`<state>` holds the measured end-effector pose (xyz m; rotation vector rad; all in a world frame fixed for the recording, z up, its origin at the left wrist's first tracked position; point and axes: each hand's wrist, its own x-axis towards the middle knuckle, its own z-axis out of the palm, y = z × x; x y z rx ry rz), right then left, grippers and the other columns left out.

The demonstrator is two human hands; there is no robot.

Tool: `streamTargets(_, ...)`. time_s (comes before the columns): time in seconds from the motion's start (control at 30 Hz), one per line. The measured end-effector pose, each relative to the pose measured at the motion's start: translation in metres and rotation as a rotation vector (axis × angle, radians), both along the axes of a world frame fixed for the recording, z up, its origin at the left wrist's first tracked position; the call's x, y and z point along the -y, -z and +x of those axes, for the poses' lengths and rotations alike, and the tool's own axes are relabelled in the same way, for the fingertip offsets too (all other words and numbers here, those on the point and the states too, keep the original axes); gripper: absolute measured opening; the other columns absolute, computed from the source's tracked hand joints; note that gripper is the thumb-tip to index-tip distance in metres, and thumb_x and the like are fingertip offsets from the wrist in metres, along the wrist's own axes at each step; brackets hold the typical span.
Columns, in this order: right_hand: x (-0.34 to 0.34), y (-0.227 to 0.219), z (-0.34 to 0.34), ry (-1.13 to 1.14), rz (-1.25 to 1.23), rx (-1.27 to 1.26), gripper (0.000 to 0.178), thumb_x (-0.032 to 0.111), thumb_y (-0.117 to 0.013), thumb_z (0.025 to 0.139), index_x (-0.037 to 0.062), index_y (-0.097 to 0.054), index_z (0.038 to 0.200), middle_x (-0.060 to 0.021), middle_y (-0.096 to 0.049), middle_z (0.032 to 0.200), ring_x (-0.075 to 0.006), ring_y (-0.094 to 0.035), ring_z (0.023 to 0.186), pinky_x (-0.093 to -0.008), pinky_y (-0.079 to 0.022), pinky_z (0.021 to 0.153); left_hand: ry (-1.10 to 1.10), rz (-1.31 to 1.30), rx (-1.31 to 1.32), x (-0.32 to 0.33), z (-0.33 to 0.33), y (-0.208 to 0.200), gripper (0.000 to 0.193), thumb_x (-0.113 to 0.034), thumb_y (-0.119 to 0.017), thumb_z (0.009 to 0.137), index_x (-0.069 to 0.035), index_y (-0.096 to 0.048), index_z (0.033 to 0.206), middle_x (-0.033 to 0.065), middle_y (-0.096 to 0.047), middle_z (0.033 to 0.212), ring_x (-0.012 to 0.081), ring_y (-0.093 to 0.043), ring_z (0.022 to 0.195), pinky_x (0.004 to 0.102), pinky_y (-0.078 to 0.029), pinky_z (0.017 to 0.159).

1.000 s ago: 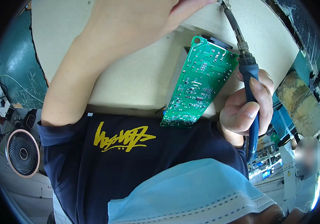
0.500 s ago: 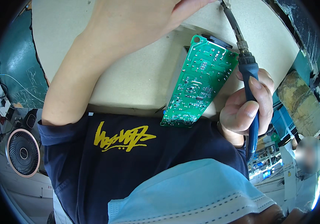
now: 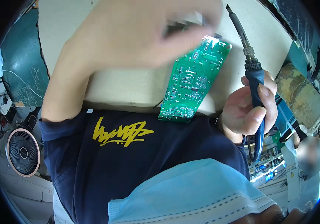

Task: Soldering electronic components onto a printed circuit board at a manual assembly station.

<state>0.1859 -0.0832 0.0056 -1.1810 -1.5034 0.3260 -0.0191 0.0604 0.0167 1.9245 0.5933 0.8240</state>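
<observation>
A soldering iron (image 3: 254, 71) with a dark blue handle is held in my right hand (image 3: 250, 108), its fingers wrapped round the grip. The iron's dark flat tip points up and away, right of the board and touching nothing. A long green circuit board (image 3: 193, 82) rests solder side up, slanted, its near end at the table's edge by my shirt. My left hand (image 3: 156, 35) is over the far end of the board and covers part of it. Motion smears the fingers there, so whether they grip the board cannot be made out.
Pale board (image 3: 126, 89) covers the tabletop. Scratched green surface (image 3: 22, 56) lies at the left, with a thin white cable. A round fan (image 3: 23, 152) stands at lower left. At the right are a worn brown block (image 3: 301, 97) and another person (image 3: 311, 155) farther off.
My left hand has come back from the far edge to the board's far end. The soldering iron has shifted slightly right, and its tip has left the left hand's fingers.
</observation>
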Motion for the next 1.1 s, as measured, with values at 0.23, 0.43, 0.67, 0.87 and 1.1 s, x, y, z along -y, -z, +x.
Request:
streamTargets(0.23,0.027,-0.016,0.024,-0.099,0.09,-0.028,0.045,0.033,-0.035,0.098,-0.0013,-0.06,0.115,-0.0057,-0.045,0.056,-0.0269,-0.054,0.07,-0.0456,-0.04,0.076,0.715,0.127,-0.581,0.077,-0.006,-0.047,0.036,-0.026,-0.079,0.061,-0.015,-0.06,0.09,0.0013,-0.048,0.076,0.0191,-0.056,0.071,0.0332,-0.044,0.058)
streamTargets(0.43,0.05,-0.003,0.033,-0.047,0.161,-0.111,0.039,0.033,-0.04,0.094,0.0025,-0.06,0.107,-0.0076,-0.053,0.067,-0.0247,-0.05,0.071,-0.0476,-0.035,0.076,0.477,0.257,-0.623,0.095,0.0,-0.032,0.039,-0.027,-0.078,0.062,-0.016,-0.059,0.094,0.0013,-0.047,0.078,0.0193,-0.056,0.073,0.0339,-0.045,0.061)
streamTargets(0.67,0.049,0.002,0.027,-0.116,0.344,-0.026,0.04,0.029,-0.035,0.094,0.0011,-0.063,0.103,-0.0126,-0.057,0.065,-0.0207,-0.048,0.062,-0.0412,-0.029,0.07,0.192,0.141,-0.348,0.067,0.008,-0.025,0.028,-0.02,-0.074,0.075,-0.009,-0.063,0.098,0.0075,-0.061,0.083,0.0245,-0.06,0.071,0.0338,-0.046,0.061)
streamTargets(0.87,0.061,0.006,0.015,-0.04,0.405,-0.038,0.033,0.03,-0.041,0.092,0.0054,-0.063,0.092,-0.0055,-0.056,0.062,-0.0196,-0.046,0.059,-0.0413,-0.031,0.073,-0.078,0.116,-0.022,0.055,0.009,0.003,0.006,-0.001,-0.069,0.082,0.0,-0.065,0.086,0.0103,-0.062,0.078,0.0216,-0.057,0.063,0.0291,-0.043,0.055)
streamTargets(1.1,0.073,0.011,0.006,0.035,0.345,0.033,0.034,0.043,-0.047,0.095,0.0149,-0.066,0.086,0.0035,-0.041,0.061,-0.0149,-0.05,0.06,-0.037,-0.036,0.071,0.016,0.419,0.034,0.048,0.008,0.012,0.011,0.001,-0.073,0.071,-0.003,-0.066,0.078,0.0074,-0.062,0.07,0.0231,-0.054,0.062,0.0319,-0.042,0.057)
